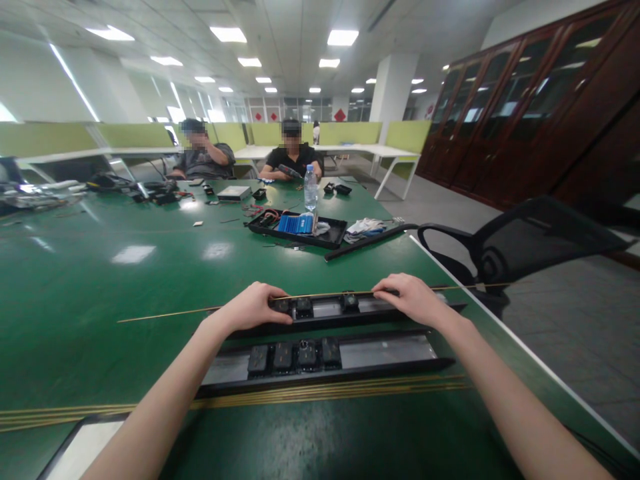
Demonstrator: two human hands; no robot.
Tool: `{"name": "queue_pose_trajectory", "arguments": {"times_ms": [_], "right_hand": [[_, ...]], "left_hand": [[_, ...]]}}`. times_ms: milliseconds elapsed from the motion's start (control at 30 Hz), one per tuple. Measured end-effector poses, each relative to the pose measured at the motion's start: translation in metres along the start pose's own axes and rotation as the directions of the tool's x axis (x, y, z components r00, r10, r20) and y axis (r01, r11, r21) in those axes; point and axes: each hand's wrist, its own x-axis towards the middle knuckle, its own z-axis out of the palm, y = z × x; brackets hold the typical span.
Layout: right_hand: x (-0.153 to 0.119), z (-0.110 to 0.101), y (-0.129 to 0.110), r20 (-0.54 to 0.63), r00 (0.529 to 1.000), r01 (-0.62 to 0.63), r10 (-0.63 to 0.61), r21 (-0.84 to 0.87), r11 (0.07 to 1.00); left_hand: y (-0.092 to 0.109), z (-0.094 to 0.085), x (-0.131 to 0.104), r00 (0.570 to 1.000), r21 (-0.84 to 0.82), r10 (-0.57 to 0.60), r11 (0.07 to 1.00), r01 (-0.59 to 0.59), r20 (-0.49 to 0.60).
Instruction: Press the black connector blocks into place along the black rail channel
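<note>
"What lay nearest?"

"A pale, dark-edged panel (83, 450), at the lower left, on the broad green table (75, 280)."

"And beyond it?"

"Two long dark channels, roughly parallel. The near channel (385, 352) had four black blocks (283, 357) grouped toward its left half. The far channel (375, 305) lay just behind, under the hands. In front of both ran a loose bundle of thin golden rods (310, 392)."

"Where were the hands?"

"The left hand (253, 308) was at the far channel, thumb and forefinger set around a small black block (283, 305), right by the single rod (330, 294). I couldn't tell whether it clasped the block, the rod or both. The right hand (413, 298) pinched the rod between its fingertips."

"And that rod?"

"It stretched lengthwise over the far channel, past both hands, its right part reaching out beyond the table edge."

"How was it best handled?"

"Lightly, I'd say. Something so slender probably asked for level hands and gentle, even tension, with no squeeze hard enough to kink it. That overhanging part needed watching, and the smaller blocks, like the one between the hands (350, 302), were best left unknocked."
</note>
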Motion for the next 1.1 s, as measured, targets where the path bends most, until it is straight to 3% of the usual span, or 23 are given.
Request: {"name": "queue_pose_trajectory", "arguments": {"times_ms": [1100], "right_hand": [[-0.005,-0.016,0.017,0.075,0.992,-0.099,0.099,-0.007,0.995]], "left_hand": [[-0.001,0.000,0.001,1.000,0.005,0.015,1.000,-0.015,0.000]]}}
